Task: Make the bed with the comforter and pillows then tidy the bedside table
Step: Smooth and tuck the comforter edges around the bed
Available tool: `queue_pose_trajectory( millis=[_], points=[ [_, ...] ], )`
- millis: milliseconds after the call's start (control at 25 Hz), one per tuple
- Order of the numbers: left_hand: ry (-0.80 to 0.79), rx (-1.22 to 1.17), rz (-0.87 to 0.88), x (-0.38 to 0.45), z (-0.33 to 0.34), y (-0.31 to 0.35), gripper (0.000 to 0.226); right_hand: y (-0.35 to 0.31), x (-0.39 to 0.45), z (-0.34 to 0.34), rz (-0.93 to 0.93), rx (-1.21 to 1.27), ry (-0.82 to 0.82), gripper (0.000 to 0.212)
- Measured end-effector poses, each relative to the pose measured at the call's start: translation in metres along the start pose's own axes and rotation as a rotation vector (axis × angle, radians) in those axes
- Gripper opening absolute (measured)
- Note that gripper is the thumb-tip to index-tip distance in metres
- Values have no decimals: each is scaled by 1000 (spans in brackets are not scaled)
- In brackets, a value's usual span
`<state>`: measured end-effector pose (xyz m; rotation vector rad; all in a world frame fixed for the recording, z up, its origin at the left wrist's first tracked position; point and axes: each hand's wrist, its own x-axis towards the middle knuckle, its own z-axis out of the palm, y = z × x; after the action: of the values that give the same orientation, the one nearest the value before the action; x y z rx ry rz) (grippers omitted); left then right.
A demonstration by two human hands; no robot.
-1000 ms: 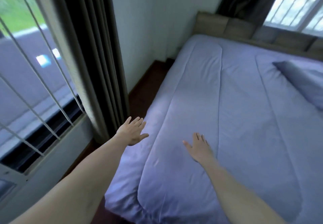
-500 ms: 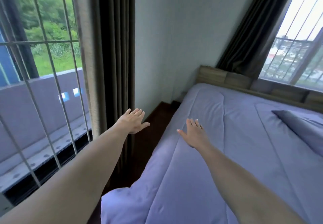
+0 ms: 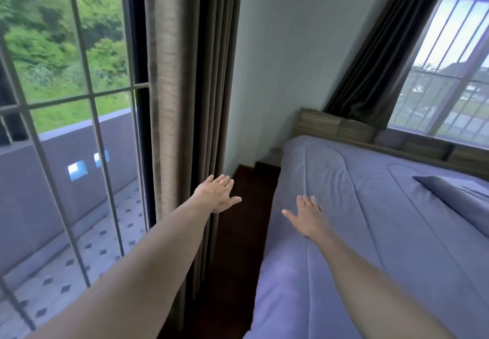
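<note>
While both hands hover spread, comforter [image 3: 370,232] runs lengthwise toward headboard [image 3: 330,124].

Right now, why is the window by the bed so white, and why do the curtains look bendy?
In the head view, daylight overexposes the far window, so it glares white; the wide-angle lens makes the curtain and window bars lean and curve; the comforter is softly lit.

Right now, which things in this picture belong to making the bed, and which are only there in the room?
Belong to the job:
- lilac quilted comforter, spread over the bed
- lilac pillow, on the comforter's right side
- left hand, open
- right hand, open

Only there:
- brown curtain
- barred window
- wooden headboard
- dark floor
</note>
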<state>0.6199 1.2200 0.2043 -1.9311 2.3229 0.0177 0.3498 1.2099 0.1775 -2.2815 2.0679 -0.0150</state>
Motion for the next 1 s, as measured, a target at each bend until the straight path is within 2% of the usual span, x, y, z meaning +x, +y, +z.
queue_pose_trajectory(
  millis=[240, 600, 800, 1000],
  points=[
    [-10, -25, 95, 36, 0, -61, 75, -55, 36, 4, 59, 4, -9, 80],
    [-42, -42, 195, 119, -11, -77, 73, -59, 114, 0, 128, -13, 31, 82],
    [-54, -30, 193, 208, -14, -74, 74, -40, 195, 4, 120, 13, 39, 81],
    [-82, -30, 175, 333, -32, -67, 75, -2, 306, -4, 113, 59, 23, 80]
  ],
)
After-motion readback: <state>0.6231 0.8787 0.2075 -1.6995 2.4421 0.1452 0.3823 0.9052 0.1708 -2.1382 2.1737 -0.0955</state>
